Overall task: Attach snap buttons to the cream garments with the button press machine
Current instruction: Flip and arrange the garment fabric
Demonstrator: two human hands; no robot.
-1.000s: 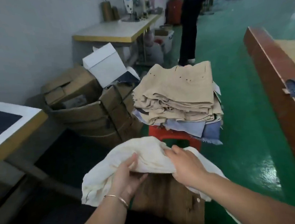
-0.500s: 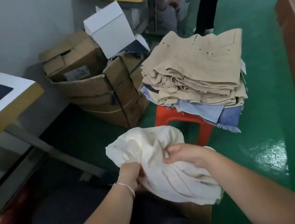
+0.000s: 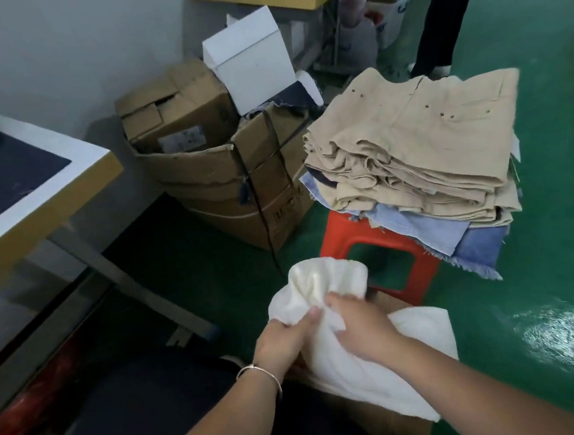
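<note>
A crumpled cream garment (image 3: pixel 322 290) is bunched up in front of me, low in the view, over a brown cardboard box (image 3: pixel 394 425). My left hand (image 3: pixel 283 341), with a bracelet on the wrist, grips the cloth from the left. My right hand (image 3: pixel 362 321) grips it from the right, fingers curled into the folds. A stack of folded tan garments (image 3: pixel 420 145) with small metal snaps lies on blue denim pieces (image 3: pixel 466 241) atop a red plastic stool (image 3: pixel 345 233). The button press machine is out of view.
A white-edged work table (image 3: pixel 78 158) with a dark top stands at the left. Battered cardboard boxes (image 3: pixel 213 168) and a white box (image 3: pixel 249 55) sit against the wall. A person's dark trouser legs (image 3: pixel 441 16) stand at the back on the green floor (image 3: pixel 557 264).
The view has tilted down and left. Both hands have gathered the cream garment into a tighter bunch and drawn closer together on it.
</note>
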